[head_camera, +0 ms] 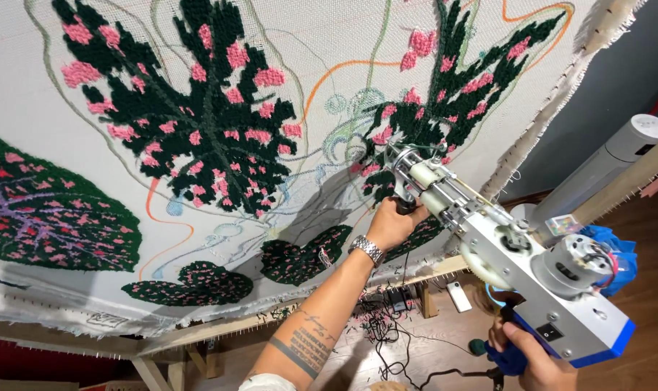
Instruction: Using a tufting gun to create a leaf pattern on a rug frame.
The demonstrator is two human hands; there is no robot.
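- Across the head view, the only view, a white backing cloth stretched on a wooden frame fills the upper and left parts of the picture.
- Near the centre right, the left hand is clenched around the black front grip of a tufting gun; a metal watch sits on that wrist.
- At the lower right edge, the right hand grasps the gun's blue rear handle, fingers curled round it.
- The gun slants from lower right up to the centre, its needle end touching the cloth at the lower tip of the upper-right leaf.
- Filled so far, by my judgement: dark green pile with pink spots covers most of the big leaf at upper centre, a purple-veined leaf at the left edge, and three small leaves low down.
- Left to fill: orange, green and pale blue drawn outlines around and between the leaves enclose bare cloth, so a good share seems unworked.
- Count: two hands, one gun, one watch, three large tufted leaves, three small ones.
- Below the frame, loose yarn scraps lie on the wooden floor; a white tower fan stands at the right.
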